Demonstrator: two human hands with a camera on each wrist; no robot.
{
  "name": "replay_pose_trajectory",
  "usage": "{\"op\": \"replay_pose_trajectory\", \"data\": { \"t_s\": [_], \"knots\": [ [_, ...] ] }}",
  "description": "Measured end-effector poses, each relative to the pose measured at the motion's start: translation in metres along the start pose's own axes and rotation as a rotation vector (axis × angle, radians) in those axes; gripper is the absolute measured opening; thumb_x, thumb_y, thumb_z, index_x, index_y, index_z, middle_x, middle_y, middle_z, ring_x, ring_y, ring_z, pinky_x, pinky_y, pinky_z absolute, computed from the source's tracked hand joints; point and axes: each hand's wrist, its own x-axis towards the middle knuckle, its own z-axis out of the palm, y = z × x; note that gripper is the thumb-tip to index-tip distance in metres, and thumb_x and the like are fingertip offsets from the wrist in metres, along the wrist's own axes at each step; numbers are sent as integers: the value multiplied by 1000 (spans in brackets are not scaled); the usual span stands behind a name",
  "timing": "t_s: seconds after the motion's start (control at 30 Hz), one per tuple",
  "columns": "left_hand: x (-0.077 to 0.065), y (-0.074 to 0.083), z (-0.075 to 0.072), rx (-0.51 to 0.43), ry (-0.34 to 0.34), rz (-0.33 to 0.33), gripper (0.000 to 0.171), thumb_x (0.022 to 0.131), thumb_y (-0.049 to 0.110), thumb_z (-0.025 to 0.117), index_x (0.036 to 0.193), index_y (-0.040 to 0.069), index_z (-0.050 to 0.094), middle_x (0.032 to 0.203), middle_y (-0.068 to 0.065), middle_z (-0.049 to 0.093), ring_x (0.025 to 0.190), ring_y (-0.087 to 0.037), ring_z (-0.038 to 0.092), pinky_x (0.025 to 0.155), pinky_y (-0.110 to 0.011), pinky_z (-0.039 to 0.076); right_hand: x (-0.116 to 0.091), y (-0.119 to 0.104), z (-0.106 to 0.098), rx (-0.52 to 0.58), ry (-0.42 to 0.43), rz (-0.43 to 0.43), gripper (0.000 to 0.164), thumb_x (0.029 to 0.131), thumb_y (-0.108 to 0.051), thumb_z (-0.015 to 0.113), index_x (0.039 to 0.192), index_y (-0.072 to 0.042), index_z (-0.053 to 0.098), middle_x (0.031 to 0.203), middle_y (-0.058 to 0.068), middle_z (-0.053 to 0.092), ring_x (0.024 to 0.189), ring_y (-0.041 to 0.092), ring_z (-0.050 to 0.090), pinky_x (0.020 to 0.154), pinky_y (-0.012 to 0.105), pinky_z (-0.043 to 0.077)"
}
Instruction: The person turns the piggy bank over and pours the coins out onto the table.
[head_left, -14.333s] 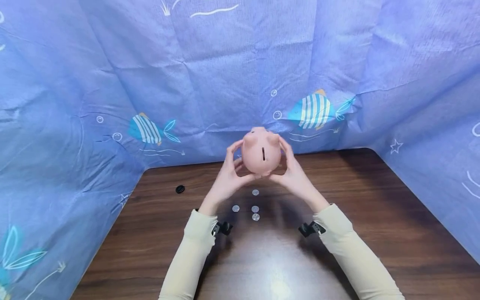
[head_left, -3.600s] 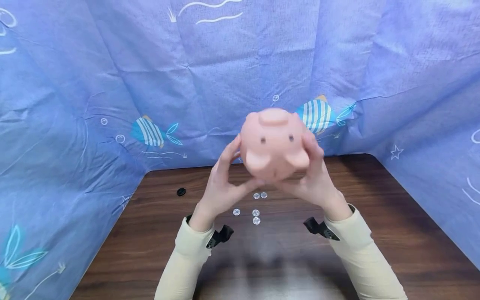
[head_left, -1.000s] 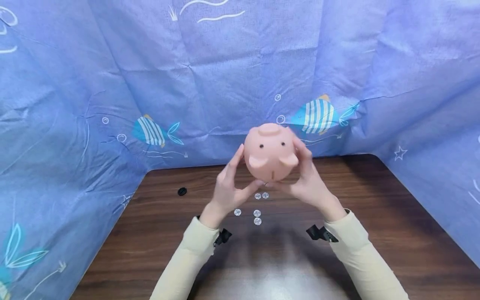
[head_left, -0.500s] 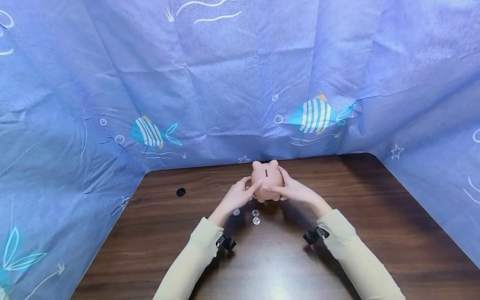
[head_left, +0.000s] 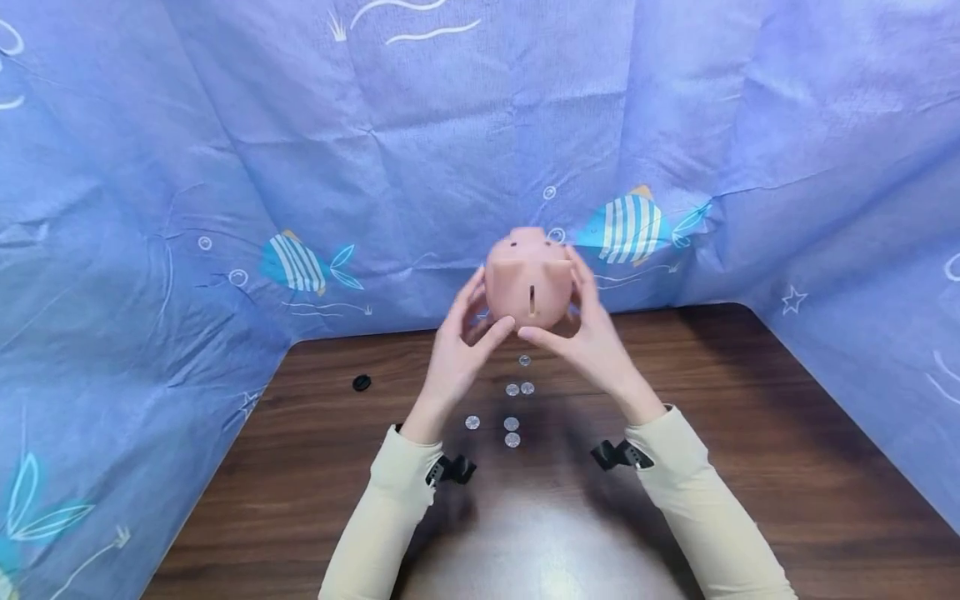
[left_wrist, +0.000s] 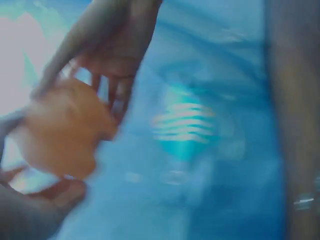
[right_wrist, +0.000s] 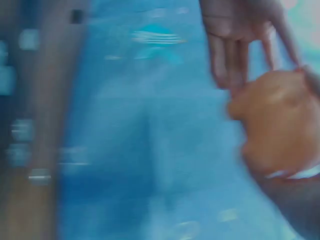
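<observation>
a pink piggy bank (head_left: 517, 271) hangs in the air above the far part of the tabletop (head_left: 285, 500), held between both hands. the left hand (head_left: 457, 342) and the right hand (head_left: 598, 346) each grasp one side, fingers curled around it and thumbs meeting the lower edge — probably because so round and smooth a body needs support from both sides. the grip also leaves the slot (head_left: 532, 296) uncovered; it faces the head camera, snout pointing away. a pale patch at the slot's lower end is too small to make out.

under and in front of the bank lie six coins (head_left: 512, 423), spread flat and loosely grouped, perhaps just where they landed. a black disc (head_left: 362, 382) sits well apart to the left, out of their way.

the tabletop is dark, glossy wood grain with a bright reflection near the person. blue cloth (head_left: 442, 108) printed with striped fish encloses it — creased, hanging behind and along both sides.
</observation>
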Motion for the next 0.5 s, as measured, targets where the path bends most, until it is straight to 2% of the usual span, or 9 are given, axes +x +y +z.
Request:
{"op": "replay_pose_trajectory", "data": {
  "t_s": [0.03, 0.1, 0.13, 0.17, 0.2, 0.27, 0.37, 0.43, 0.5],
  "knots": [
    [1, 10, -2, -24, 4, 111, 72, 84, 26, 70, 145, 20, 31, 142, -6, 39, 126, -25, 41, 100, -37, 38, 2, -7, -1, 15, 33, -127, 102, 73, -20, 81, 147, -16, 12, 147, 13, 27, 126, 29, 38, 101, 46, 35],
    [-1, 22, -5, -23, -16, 277, 76, 82, 23, 72, 145, 18, 30, 144, -9, 36, 130, -28, 35, 103, -41, 33, 1, -16, -2, 19, 65, -344, 100, 70, -23, 82, 142, -7, 15, 146, 16, 27, 126, 34, 36, 102, 47, 33],
    [-3, 24, -6, -15, -27, 319, 78, 82, 24, 73, 145, 16, 29, 144, -11, 35, 130, -30, 35, 104, -43, 32, 0, -17, -2, 7, 69, -417, 101, 69, -25, 83, 139, -2, 14, 145, 19, 27, 125, 36, 36, 102, 48, 32],
    [-6, 25, -7, -1, -35, 327, 79, 81, 26, 73, 145, 14, 28, 144, -12, 36, 129, -30, 36, 103, -43, 33, -2, -15, -1, -14, 71, -452, 101, 68, -26, 83, 137, 1, 14, 144, 22, 27, 125, 38, 37, 102, 49, 32],
    [-9, 23, -7, 3, -42, 294, 79, 82, 26, 72, 145, 14, 28, 142, -14, 38, 127, -31, 39, 102, -44, 35, -4, -11, 0, -50, 74, -435, 101, 69, -28, 83, 137, 1, 14, 144, 23, 27, 124, 38, 37, 102, 49, 32],
    [-14, 14, -5, -3, -45, 134, 75, 85, 25, 69, 146, 15, 26, 137, -15, 44, 122, -30, 45, 100, -43, 38, -7, 0, 4, -84, 54, -266, 99, 71, -27, 82, 141, -3, 17, 144, 23, 28, 120, 36, 42, 99, 47, 36],
    [-17, -5, 1, -26, -52, -215, 67, 91, 24, 62, 146, 10, 27, 125, -20, 54, 111, -31, 54, 91, -39, 45, -7, 24, 9, -91, -52, 160, 95, 78, -26, 77, 147, -11, 14, 140, 24, 33, 111, 35, 50, 90, 46, 44],
    [-18, -20, 3, -31, -72, -418, 62, 93, 24, 58, 145, 5, 28, 119, -22, 56, 106, -31, 57, 87, -37, 48, -6, 41, 12, -64, -144, 410, 93, 83, -31, 71, 149, -11, 8, 139, 26, 34, 105, 35, 54, 84, 45, 48],
    [-19, -30, 2, -32, -105, -560, 61, 94, 26, 56, 143, 2, 29, 115, -24, 58, 102, -31, 58, 84, -35, 49, -5, 61, 15, -37, -226, 562, 94, 85, -37, 67, 149, -10, 4, 137, 29, 36, 101, 34, 56, 80, 46, 50]
  ]
}}
